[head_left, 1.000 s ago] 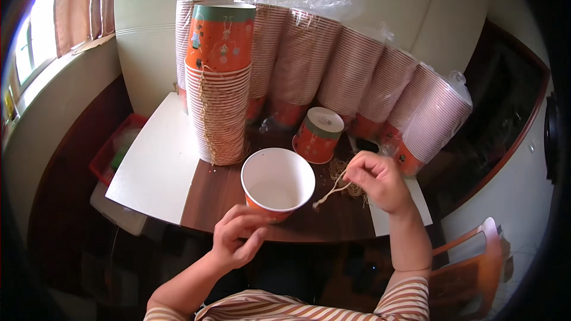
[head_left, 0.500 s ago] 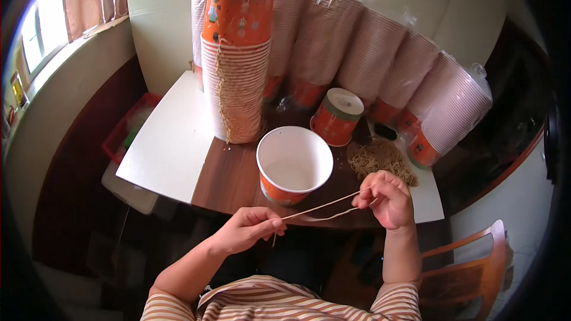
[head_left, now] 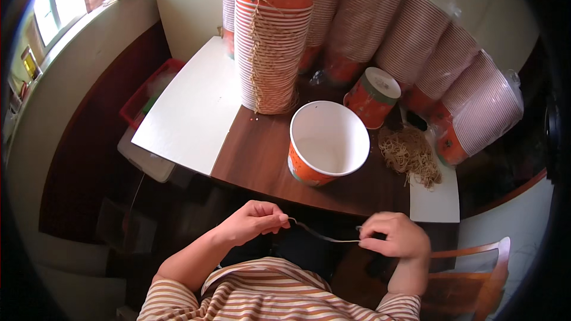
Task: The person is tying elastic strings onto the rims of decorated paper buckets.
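Note:
Just beyond the table's near edge, my left hand (head_left: 254, 224) pinches one end of a thin tan rubber band (head_left: 323, 237) between thumb and fingers. My right hand (head_left: 395, 235) has its fingers closed on the other end. The band sags slightly between them, over my lap. Ahead of my hands an open paper bucket (head_left: 309, 173), white inside and orange outside, stands upright on the table. To its right lies a tangled pile of tan bands (head_left: 410, 154). Behind it sits an upside-down orange bucket (head_left: 371, 102).
A tall stack of nested buckets (head_left: 276, 53), with tan bands down its side, rises at the back left. Several plastic-wrapped bucket stacks (head_left: 410, 38) line the table's rear. A wooden chair (head_left: 476, 279) stands at lower right, a red basket (head_left: 134, 107) at left.
Both hands have drawn down from the table's edge toward me. The band, pulled into two strands before, now hangs as one slack strand. The view has tilted lower.

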{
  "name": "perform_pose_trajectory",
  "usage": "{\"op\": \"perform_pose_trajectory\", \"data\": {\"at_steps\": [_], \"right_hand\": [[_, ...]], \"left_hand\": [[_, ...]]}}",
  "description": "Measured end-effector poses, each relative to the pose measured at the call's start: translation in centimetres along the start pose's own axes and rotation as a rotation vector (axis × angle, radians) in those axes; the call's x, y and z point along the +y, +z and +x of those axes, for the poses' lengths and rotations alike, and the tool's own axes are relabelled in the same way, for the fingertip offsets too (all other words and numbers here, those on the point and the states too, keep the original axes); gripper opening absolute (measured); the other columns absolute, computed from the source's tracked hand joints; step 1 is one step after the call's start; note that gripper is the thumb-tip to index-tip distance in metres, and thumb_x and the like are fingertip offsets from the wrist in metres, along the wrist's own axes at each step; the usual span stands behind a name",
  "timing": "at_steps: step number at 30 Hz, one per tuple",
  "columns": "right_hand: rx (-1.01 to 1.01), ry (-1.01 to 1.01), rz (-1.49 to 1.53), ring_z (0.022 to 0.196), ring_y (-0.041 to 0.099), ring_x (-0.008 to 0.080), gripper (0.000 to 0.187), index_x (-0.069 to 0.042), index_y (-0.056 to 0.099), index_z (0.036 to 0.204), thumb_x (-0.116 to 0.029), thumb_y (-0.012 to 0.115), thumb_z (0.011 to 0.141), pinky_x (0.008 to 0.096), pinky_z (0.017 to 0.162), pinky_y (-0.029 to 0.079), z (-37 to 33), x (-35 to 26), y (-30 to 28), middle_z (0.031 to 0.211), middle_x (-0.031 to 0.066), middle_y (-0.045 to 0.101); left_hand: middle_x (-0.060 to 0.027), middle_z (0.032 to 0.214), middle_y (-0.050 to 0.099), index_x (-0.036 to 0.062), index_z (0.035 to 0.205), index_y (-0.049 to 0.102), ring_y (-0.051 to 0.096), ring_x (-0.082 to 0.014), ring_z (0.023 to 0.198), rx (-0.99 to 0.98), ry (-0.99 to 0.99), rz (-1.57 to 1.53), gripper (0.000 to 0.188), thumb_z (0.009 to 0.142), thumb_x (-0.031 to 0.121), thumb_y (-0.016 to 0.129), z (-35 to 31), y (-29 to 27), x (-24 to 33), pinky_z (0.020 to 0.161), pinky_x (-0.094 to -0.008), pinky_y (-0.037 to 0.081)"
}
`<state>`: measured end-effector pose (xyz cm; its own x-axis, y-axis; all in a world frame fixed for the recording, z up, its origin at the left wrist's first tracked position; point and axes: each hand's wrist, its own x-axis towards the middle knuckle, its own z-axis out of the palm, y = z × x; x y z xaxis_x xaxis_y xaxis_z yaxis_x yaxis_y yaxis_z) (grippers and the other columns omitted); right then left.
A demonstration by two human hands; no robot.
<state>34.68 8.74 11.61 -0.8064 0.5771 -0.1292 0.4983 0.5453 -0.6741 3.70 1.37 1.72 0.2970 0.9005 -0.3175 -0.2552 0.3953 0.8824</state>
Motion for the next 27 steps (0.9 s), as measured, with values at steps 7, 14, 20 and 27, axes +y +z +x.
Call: {"op": "perform_pose_trajectory", "data": {"at_steps": [7, 14, 20, 27], "right_hand": [[0.305, -0.128, 0.386, 0.104, 0.060, 0.0257, 0.064, 0.000, 0.045, 0.128, -0.013, 0.077, 0.074, 0.0338, 0.090, 0.047, 5.4, -3.1, 8.5, 0.118, 0.0166, 0.055], [0.534, -0.146, 0.376, 0.073, 0.064, 0.0159, 0.010, 0.001, 0.066, 0.092, 0.003, 0.065, 0.082, 0.0247, 0.064, 0.051, 6.7, -1.7, 11.3, 0.082, 0.0091, 0.064], [0.591, -0.169, 0.299, 0.071, 0.064, 0.0204, 0.012, 0.001, 0.065, 0.091, 0.005, 0.066, 0.079, 0.0272, 0.061, 0.051, 6.7, -0.9, 11.5, 0.081, 0.0114, 0.064], [0.608, -0.206, 0.242, 0.069, 0.062, 0.0196, 0.013, 0.000, 0.065, 0.090, 0.005, 0.067, 0.078, 0.0275, 0.059, 0.050, 6.8, -1.0, 11.4, 0.080, 0.0106, 0.063]], "left_hand": [[0.0000, 0.079, 0.064, 0.0041, 0.082, 0.064, 0.052, -0.0046, 0.069, -0.220, 0.014, -0.034, 0.022, 0.092, 0.022, 0.060, 1.0, 2.4, 0.0, 0.062, -0.0196, 0.043], [-0.0019, 0.080, 0.063, 0.0009, 0.091, 0.068, 0.049, -0.0062, 0.065, -0.158, -0.088, -0.184, 0.029, 0.095, 0.027, 0.055, 0.9, 1.3, -0.7, 0.058, -0.0194, 0.040], [-0.0030, 0.082, 0.065, 0.0013, 0.094, 0.067, 0.052, -0.0071, 0.066, -0.129, -0.145, -0.311, 0.030, 0.094, 0.029, 0.056, 0.9, 1.5, -0.9, 0.061, -0.0200, 0.044], [-0.0011, 0.080, 0.065, 0.0016, 0.093, 0.067, 0.057, -0.0058, 0.072, -0.078, -0.066, -0.089, 0.021, 0.090, 0.022, 0.063, 1.0, 1.8, -1.1, 0.065, -0.0202, 0.047]]}}
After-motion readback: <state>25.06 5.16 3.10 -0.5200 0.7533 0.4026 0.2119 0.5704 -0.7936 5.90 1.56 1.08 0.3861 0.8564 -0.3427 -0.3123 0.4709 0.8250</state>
